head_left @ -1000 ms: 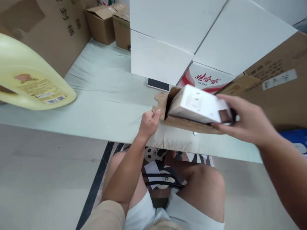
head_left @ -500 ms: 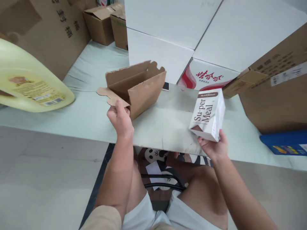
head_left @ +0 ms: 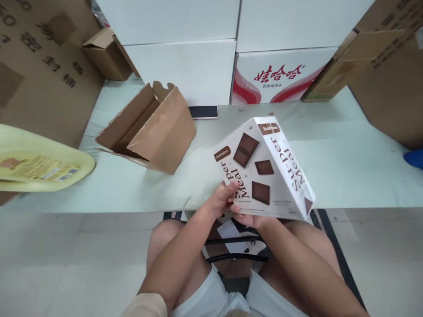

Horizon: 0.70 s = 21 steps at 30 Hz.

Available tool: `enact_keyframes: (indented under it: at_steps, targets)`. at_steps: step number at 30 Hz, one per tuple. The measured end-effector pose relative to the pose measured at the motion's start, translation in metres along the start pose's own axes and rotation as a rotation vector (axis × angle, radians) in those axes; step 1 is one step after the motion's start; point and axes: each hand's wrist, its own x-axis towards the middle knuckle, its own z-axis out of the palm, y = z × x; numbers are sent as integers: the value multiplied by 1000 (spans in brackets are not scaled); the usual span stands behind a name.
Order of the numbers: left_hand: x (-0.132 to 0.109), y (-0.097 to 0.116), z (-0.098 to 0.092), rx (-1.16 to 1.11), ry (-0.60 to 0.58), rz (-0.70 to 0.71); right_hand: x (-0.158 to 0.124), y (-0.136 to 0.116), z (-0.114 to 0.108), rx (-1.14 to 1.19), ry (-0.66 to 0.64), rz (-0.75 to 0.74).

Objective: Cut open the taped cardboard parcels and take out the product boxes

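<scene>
A white "Su-per Meal" box (head_left: 264, 169) with brown chocolate pictures is tilted over the table's front edge. My left hand (head_left: 222, 199) grips its lower left edge, thumb on the printed face. Below, my right hand (head_left: 251, 219) supports the same box from underneath, its fingers partly hidden. To the left stands an opened brown cardboard carton (head_left: 165, 136), its top flaps up, apart from both hands. I cannot see what lies deep inside it.
A phone (head_left: 205, 112) lies behind the carton. Stacked white boxes (head_left: 185, 70) and a red-and-white carton (head_left: 280, 79) line the back. At left are a yellow bottle (head_left: 42, 163) and a large cardboard box (head_left: 49, 57). A blue item (head_left: 414, 158) sits far right.
My left hand has let go of the brown carton and now holds the white box with my right hand. The box has turned, showing its broad face. The view has shifted right.
</scene>
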Motion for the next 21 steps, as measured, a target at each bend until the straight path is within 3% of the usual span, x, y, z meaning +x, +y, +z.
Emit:
enact_keyframes:
  at_steps: [1,3,5,7,11,14,16,18,21]
  targets:
    - [1,-3,1,-67,-41,-50,-1,0,2,-28,8,-21]
    - [4,-1,-2,-171,-43,-8,-7,-10,5,-125,119,-170]
    - [8,10,-7,-231,76,146,-19,-32,5,-230,308,-392]
    - [13,21,-12,-216,237,254,-32,-53,2,-341,419,-545]
    - [24,21,-16,-71,365,251,-39,-66,-10,-715,463,-556]
    - [32,13,-16,-3,317,298,-23,-58,-15,-808,559,-577]
    - [37,17,-18,20,275,327,-10,-61,-13,-758,546,-576]
    - [39,38,-20,66,265,388,0,-76,-3,-753,486,-617]
    - [36,97,-12,237,228,619,3,-112,38,-819,361,-853]
